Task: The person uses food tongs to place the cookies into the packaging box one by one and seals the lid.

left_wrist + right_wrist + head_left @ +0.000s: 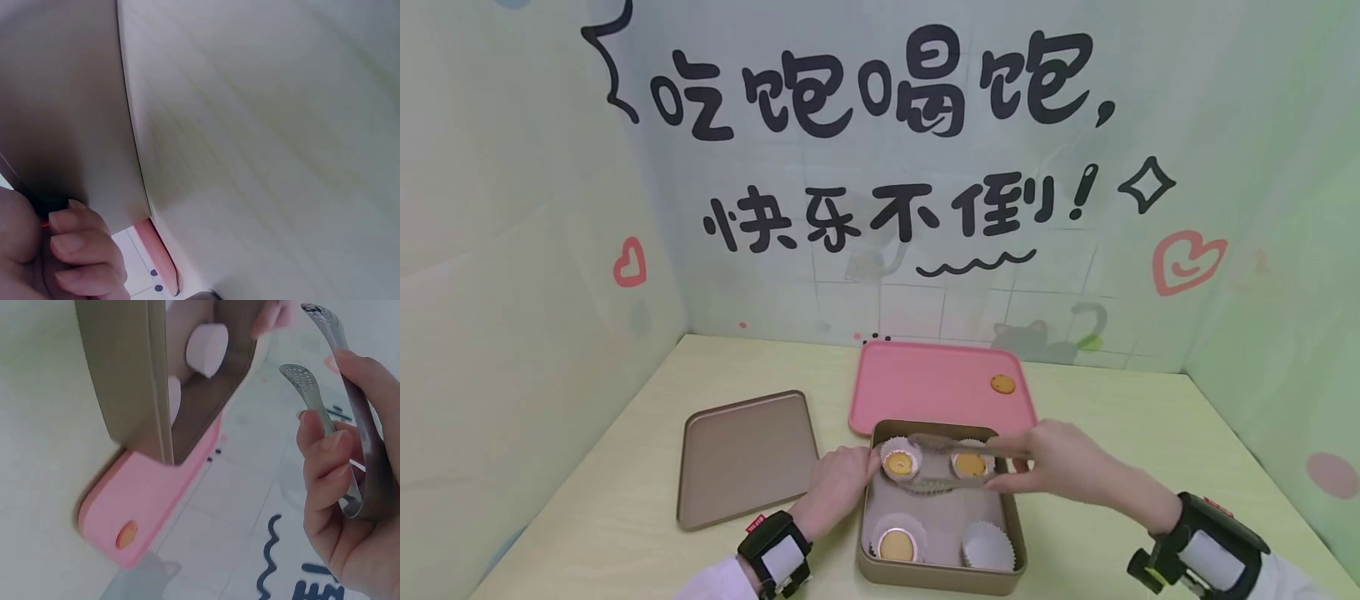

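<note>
My right hand (pixel 1060 462) holds metal tongs (pixel 369 425) with perforated tips, spread apart over the rectangular baking tin (pixel 940 575), with nothing visible between the tips. My left hand (pixel 838 479) grips the tin's left wall near the far corner; in the left wrist view its fingers (pixel 87 250) curl beside the outer wall. White paper cups stand in the tin's corners. A cookie sits in the far left cup (pixel 899 442), another in the far right cup (pixel 985 446), and a third in the near left cup (pixel 917 527). No cookie shows in the near right cup (pixel 988 546).
A pink tray (pixel 925 383) lies behind the tin, with one cookie (pixel 1003 384) near its right end. On the left, a flat brown lid (pixel 745 462) rests on the pale wooden table (pixel 1097 417). Printed fabric walls (pixel 880 308) enclose the back and sides.
</note>
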Demonstrator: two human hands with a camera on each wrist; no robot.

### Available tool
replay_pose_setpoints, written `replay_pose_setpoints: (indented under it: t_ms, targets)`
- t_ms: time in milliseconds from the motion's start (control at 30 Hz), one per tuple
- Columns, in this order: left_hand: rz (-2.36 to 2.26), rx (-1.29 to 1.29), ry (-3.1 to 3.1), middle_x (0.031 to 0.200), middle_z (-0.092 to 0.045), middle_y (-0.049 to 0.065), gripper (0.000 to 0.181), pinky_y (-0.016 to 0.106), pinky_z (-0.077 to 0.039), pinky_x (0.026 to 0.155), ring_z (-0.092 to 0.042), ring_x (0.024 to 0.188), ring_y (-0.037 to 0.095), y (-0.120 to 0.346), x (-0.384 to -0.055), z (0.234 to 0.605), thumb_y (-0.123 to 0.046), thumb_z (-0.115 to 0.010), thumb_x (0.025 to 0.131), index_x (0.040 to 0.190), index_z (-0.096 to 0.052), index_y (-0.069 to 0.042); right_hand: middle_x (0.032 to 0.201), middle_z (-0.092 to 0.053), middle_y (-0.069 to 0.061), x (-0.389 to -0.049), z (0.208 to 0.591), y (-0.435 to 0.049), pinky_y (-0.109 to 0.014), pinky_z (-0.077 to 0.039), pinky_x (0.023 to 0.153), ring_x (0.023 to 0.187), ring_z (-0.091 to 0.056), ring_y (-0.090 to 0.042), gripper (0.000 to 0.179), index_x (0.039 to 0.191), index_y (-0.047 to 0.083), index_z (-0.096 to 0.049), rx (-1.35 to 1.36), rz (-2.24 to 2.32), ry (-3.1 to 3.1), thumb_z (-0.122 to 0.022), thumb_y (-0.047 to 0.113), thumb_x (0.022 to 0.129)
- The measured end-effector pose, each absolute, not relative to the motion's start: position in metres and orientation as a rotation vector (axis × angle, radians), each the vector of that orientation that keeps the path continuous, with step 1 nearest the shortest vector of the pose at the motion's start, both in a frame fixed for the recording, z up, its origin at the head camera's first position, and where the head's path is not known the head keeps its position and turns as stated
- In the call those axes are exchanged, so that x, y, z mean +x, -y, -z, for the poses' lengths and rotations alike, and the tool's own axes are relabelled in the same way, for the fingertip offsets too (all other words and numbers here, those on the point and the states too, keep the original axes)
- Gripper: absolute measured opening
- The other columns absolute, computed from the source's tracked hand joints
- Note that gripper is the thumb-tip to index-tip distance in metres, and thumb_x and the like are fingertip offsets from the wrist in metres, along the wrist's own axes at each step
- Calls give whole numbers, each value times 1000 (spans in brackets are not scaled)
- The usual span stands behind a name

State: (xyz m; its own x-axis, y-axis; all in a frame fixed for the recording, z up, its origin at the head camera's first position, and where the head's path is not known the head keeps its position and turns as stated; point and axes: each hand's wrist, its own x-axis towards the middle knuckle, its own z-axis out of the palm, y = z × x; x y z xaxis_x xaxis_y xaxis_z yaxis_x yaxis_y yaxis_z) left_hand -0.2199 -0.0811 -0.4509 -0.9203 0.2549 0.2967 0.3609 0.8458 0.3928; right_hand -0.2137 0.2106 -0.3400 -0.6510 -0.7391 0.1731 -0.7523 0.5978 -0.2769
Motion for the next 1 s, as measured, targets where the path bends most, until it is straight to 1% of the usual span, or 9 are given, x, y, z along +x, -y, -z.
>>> replay_pose_setpoints:
  t_ms: [67,167,300,400,500,700,800,900,1000]
  targets:
    - [667,-467,2798,52,-33,-3,43,31,-33,41,-38,48,14,81,-220,450,-18,-49,100,59,-38,-14,61,-44,19,-227,335,-222,-20,-30,49,53,-36,3,40,112,12,-72,1182,-544,2830,-75,40,83]
    - [661,-456,2794,52,-34,-2,42,32,-34,41,-40,48,15,82,-219,450,-18,-49,99,59,-38,-14,57,-37,14,-250,334,-241,-22,-24,48,50,-29,-1,51,122,9,-68,995,-565,2910,-74,41,83]
    - [646,-439,2789,52,-37,0,42,35,-36,41,-43,48,17,82,-219,451,-18,-49,99,59,-40,-13,54,-27,10,-279,342,-262,-24,-23,47,48,-25,-5,59,128,4,-63,785,-594,2989,-73,43,85]
    - [647,-436,2804,52,-36,-1,42,34,-35,41,-42,48,16,81,-218,451,-18,-49,99,58,-40,-14,53,-26,9,-295,349,-273,-25,-25,46,46,-28,-7,60,127,1,-61,670,-596,3038,-72,43,85]
    - [657,-440,2818,52,-34,-2,42,33,-34,41,-40,48,15,81,-219,451,-19,-48,99,59,-39,-14,53,-32,8,-308,355,-281,-27,-29,46,45,-34,-8,56,124,1,-64,606,-582,3074,-71,41,86]
    - [661,-437,2823,53,-32,-3,42,31,-33,41,-39,49,15,80,-220,449,-19,-48,99,59,-38,-14,61,-57,4,-324,362,-291,-31,-40,47,48,-50,-13,47,113,4,-70,541,-541,3140,-70,43,86]
    - [658,-442,2817,52,-31,-3,42,31,-33,41,-38,49,14,80,-220,448,-18,-48,99,59,-37,-14,64,-61,2,-329,368,-294,-30,-41,46,48,-52,-12,50,111,2,-71,518,-505,3147,-71,45,85]
    - [653,-455,2814,52,-32,-3,42,32,-34,41,-39,48,15,79,-219,448,-18,-48,99,59,-38,-14,73,-66,-2,-332,373,-294,-30,-41,45,47,-52,-13,49,109,2,-71,505,-486,3144,-71,44,85]
    - [649,-453,2800,52,-36,-1,41,34,-36,42,-43,48,17,80,-218,448,-18,-49,99,59,-39,-14,81,-68,-5,-337,377,-292,-31,-41,45,46,-52,-13,43,105,4,-72,516,-464,3139,-71,42,86]
